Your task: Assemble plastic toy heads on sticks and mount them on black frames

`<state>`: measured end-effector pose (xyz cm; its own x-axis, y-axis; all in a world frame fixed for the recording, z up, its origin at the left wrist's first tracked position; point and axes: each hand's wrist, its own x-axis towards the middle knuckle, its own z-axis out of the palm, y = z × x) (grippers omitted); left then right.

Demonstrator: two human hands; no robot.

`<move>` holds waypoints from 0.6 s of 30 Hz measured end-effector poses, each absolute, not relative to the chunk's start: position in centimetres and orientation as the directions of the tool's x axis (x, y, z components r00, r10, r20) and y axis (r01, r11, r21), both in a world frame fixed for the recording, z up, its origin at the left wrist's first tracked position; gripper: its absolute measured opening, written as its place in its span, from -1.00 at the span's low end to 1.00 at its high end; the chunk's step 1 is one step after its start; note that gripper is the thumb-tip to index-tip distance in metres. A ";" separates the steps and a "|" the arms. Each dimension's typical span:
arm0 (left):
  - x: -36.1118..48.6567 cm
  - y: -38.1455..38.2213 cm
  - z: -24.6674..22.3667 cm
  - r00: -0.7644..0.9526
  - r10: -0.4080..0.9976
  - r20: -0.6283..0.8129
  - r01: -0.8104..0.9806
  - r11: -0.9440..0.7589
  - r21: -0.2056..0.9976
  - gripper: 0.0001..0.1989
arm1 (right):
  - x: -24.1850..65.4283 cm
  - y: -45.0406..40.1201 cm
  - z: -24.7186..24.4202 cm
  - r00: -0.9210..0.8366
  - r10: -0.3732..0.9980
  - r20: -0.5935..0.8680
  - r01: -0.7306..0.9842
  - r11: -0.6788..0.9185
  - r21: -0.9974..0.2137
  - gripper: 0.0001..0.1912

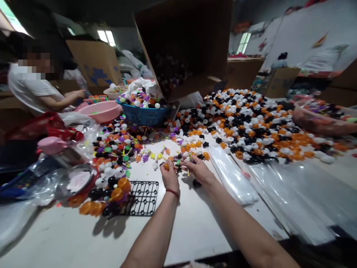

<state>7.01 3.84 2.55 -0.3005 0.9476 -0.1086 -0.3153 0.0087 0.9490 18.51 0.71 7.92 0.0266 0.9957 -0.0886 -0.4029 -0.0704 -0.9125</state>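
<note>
Inward of the worktop's (192, 230) near edge, left hand (169, 178) clamped fingers on orange piece (166, 166); right hand (201, 171) finger state could not be determined

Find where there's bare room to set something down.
Bare tabletop shows between the left forearm and right forearm, and on the near side of the black grid, left of the left forearm. The far side is crowded with piled trinkets; clear plastic covers much of the right.
</note>
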 end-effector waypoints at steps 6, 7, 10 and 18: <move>7.9 2.1 4.6 -0.238 0.955 -0.177 -0.466 0.047 0.883 -0.57 | 18.9 -4.5 7.8 -0.032 0.984 -0.178 -0.314 -0.179 -0.932 -0.48; 7.9 1.7 5.0 -0.193 0.953 -0.233 -0.513 0.104 0.852 -0.56 | 18.9 -5.4 7.9 -0.024 0.983 -0.180 -0.292 -0.179 -0.940 -0.48; 7.6 0.3 6.2 0.012 0.923 -0.386 -0.642 0.303 0.704 -0.60 | 19.1 -7.9 8.0 -0.009 0.990 -0.143 -0.204 -0.141 -0.969 -0.43; 5.0 -5.0 7.1 0.191 0.897 -0.399 -0.581 0.431 0.690 -0.53 | 18.9 -12.8 8.2 0.001 0.985 -0.173 -0.069 -0.173 -0.983 -0.56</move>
